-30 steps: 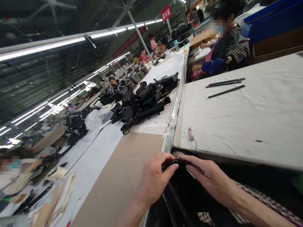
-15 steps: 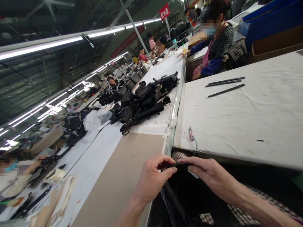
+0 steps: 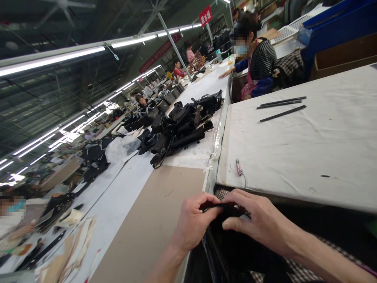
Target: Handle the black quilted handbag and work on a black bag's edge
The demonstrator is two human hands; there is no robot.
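Observation:
Low in the view, my left hand [image 3: 193,222] pinches the upper edge of a black, shiny leather-like piece [image 3: 216,255] between thumb and fingers. My right hand [image 3: 260,216] grips the same edge just to the right, its fingers curled over the top and its thumb lower, a little apart from them. The piece hangs down over my lap; its full shape is hidden in the dark. Above my hands, a small pair of thread snips [image 3: 238,168] with a cord lies on the white-covered table [image 3: 273,157].
Black strips [image 3: 282,113] lie on the right table. A brown board [image 3: 153,208] covers part of the left table, with a heap of black leather-like pieces [image 3: 179,129] beyond it. A seated co-worker [image 3: 259,59] is at the upper right, near a blue bin [image 3: 338,31].
My right thumb has moved down and away from the edge, and the right fingers have curled more. My left hand keeps its pinch. The co-worker has leaned left.

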